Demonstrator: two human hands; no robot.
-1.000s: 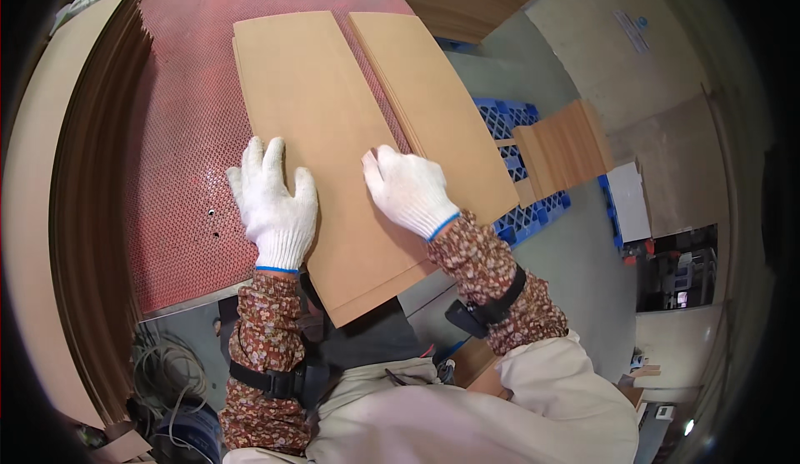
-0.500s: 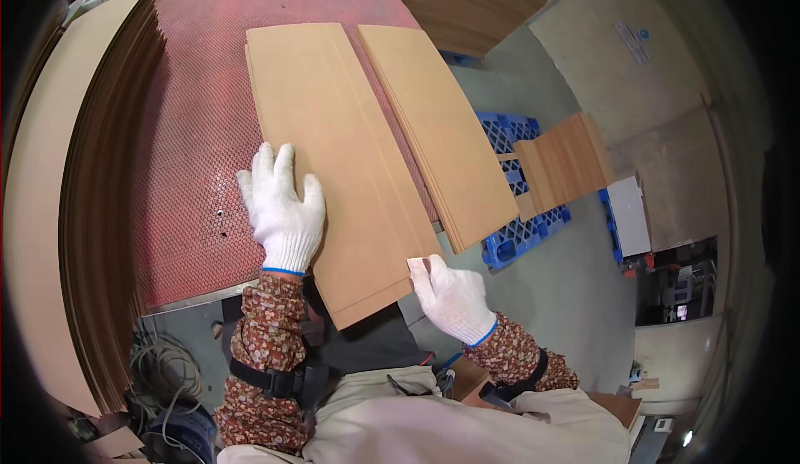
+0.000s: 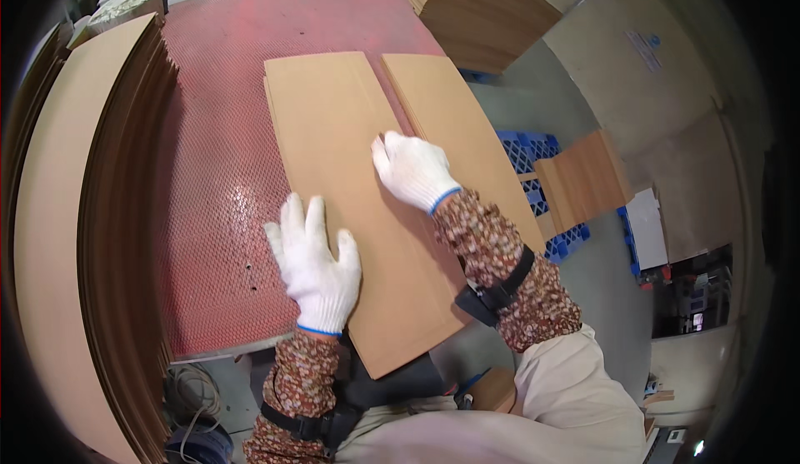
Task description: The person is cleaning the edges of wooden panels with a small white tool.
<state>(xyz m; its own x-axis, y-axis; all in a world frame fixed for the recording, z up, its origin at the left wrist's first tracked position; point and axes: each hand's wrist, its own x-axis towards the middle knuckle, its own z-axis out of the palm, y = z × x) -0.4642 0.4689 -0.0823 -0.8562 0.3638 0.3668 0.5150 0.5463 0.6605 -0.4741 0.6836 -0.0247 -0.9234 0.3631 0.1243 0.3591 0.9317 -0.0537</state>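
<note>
Two stacks of flat brown cardboard lie side by side on a red mesh-patterned table (image 3: 217,131). My left hand (image 3: 317,256), in a white knit glove, rests with fingers spread over the long left edge of the nearer cardboard stack (image 3: 333,131). My right hand (image 3: 412,168), gloved the same way, is over that stack's right side with its fingers closed in a pinch. A small brownish bit shows at its fingertips, too little to name. The second cardboard stack (image 3: 467,122) lies beyond my right hand, a narrow gap between the two.
A tall stack of cardboard sheets (image 3: 79,172) stands along the left. Blue pallets (image 3: 533,152) sit on the floor at right, with a brown cardboard pile (image 3: 583,181) on them. Another pile (image 3: 483,18) stands at the far right. Coiled hose (image 3: 193,393) lies below the table.
My right hand has moved up and away from the near right corner to the middle of the nearer stack's right side. My left hand stays on the left edge. The whole view has shifted.
</note>
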